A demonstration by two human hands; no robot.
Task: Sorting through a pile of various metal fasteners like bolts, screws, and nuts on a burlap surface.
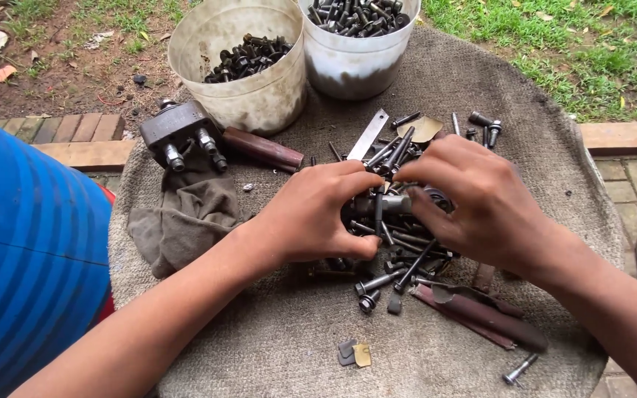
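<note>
At frame centre, left hand point(317, 217) and right hand point(473, 195) grip a grey metal cylinder point(385, 204) over a bolt pile point(396, 254); two bolt-filled buckets point(241, 74) stand above.

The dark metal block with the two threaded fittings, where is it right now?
In the head view the dark metal block sits at the upper left of the burlap-covered table, beside the left bucket of bolts and just above the crumpled grey rag.

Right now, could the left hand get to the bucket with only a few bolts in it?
Probably yes. The left hand is busy in the bolt pile, but nothing stands between it and the left bucket, whose top is open.
</note>
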